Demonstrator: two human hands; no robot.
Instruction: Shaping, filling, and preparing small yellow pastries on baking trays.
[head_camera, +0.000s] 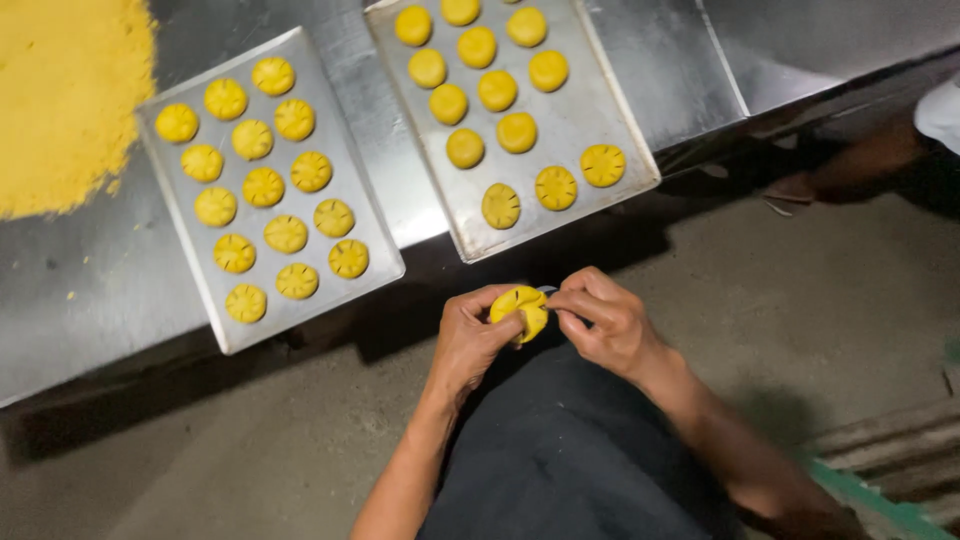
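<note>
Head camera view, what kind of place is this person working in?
Likely a small bakery or pastry workshop. Two metal baking trays of yellow dough rounds sit on a steel worktable, beside a heap of yellow flour. The left hand holds another dough round.

From where I watch through the head camera, I find no package, label, sign or screen anywhere in view.
</note>
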